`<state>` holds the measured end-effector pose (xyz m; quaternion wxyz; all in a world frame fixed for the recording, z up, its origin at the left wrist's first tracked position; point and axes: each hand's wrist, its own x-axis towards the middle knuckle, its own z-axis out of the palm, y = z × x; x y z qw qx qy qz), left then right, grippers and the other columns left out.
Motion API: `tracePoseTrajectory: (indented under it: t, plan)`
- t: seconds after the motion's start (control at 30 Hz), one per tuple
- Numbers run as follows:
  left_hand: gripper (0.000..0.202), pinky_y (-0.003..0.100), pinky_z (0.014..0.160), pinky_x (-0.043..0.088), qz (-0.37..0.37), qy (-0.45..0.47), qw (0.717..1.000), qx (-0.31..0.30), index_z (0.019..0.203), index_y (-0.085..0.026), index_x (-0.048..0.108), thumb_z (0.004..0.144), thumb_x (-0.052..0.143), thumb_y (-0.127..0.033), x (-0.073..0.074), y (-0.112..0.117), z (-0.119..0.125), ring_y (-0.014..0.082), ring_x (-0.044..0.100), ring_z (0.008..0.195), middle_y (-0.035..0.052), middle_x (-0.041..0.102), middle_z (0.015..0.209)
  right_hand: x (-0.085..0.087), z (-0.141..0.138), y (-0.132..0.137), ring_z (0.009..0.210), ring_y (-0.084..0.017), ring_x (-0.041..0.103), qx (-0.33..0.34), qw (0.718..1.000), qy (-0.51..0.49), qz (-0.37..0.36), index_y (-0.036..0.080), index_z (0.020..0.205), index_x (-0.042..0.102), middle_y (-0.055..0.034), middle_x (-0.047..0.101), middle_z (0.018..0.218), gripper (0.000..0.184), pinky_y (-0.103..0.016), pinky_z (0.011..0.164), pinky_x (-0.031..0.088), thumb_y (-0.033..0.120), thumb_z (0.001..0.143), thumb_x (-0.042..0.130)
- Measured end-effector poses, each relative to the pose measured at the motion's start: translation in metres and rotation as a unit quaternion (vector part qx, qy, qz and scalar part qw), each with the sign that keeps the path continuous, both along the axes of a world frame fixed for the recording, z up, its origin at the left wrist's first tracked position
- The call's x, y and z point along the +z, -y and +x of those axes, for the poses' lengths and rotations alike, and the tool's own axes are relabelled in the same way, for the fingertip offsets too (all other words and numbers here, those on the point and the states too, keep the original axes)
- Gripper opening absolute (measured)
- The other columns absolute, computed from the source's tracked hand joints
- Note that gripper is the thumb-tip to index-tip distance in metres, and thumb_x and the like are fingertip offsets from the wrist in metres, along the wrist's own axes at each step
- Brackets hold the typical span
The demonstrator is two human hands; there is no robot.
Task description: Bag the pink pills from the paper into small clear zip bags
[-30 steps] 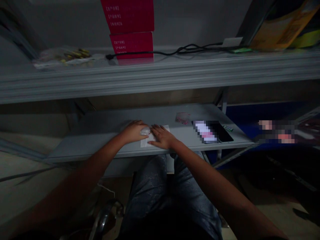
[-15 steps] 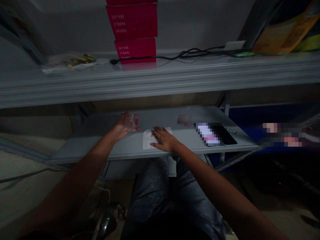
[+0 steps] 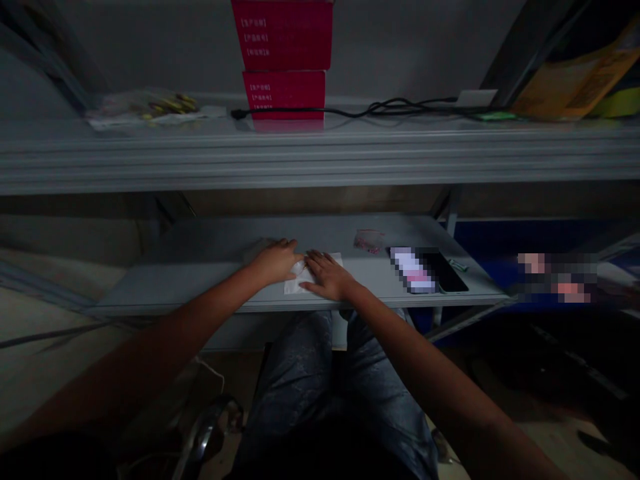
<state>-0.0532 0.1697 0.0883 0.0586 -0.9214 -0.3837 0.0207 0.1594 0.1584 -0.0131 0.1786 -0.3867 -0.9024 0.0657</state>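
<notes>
My left hand (image 3: 277, 260) rests on the grey desk (image 3: 200, 280), its fingers curled round a small clear bag (image 3: 301, 267) at the left edge of a white paper sheet (image 3: 293, 287). Lying flat on that sheet, my right hand (image 3: 327, 275) has its fingers stretched toward the bag and holds nothing. Both hands almost touch over the paper. The scene is dim, so the bag's contents cannot be made out.
A small bag of pink bits (image 3: 369, 239) and a dark phone (image 3: 447, 272) lie to the right on the desk. The shelf above (image 3: 320, 157) carries stacked red boxes (image 3: 284, 60), a black cable (image 3: 390, 107) and a bag of yellow items (image 3: 150, 110).
My left hand, which had lifted the clear bag up and to the left, has come back down to the paper beside my right hand. The right hand has stayed on the sheet.
</notes>
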Motion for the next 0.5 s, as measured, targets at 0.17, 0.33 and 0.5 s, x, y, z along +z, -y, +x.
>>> tracePoseTrajectory:
  t: [0.17,0.33,0.5]
  plan:
    - [0.036,0.044,0.096,0.043,-0.003,-0.010,1.000,0.006,0.117,-0.019,0.072,0.082,0.071,-0.025,0.000,0.002,0.003,0.0362,0.059,0.110,0.0166,0.063,0.119,0.000,0.000,0.001,0.151,-0.034,0.025,-0.008,1.000,0.004,-0.006,0.008,0.154,0.036,-0.0211,0.036,0.159,0.086,-0.053,0.122,0.021,0.071,0.096,0.038]
    - [0.034,0.043,0.098,0.043,-0.042,0.079,0.996,0.010,0.115,-0.020,0.072,0.083,0.071,-0.032,0.005,-0.002,-0.005,0.0335,0.059,0.110,0.0131,0.064,0.116,0.004,0.000,0.003,0.151,-0.034,0.026,-0.014,1.000,0.007,-0.001,0.010,0.154,0.037,-0.0188,0.038,0.158,0.084,-0.051,0.123,0.019,0.071,0.097,0.037]
    - [0.046,0.040,0.104,0.043,-0.015,0.194,0.977,0.090,0.132,-0.020,0.059,0.093,0.057,-0.046,0.019,-0.025,-0.032,0.0289,0.055,0.122,0.0117,0.061,0.130,0.009,0.000,0.006,0.151,-0.034,0.026,-0.006,1.000,0.016,-0.009,0.009,0.153,0.038,-0.0187,0.039,0.158,0.082,-0.050,0.124,0.017,0.070,0.098,0.034]
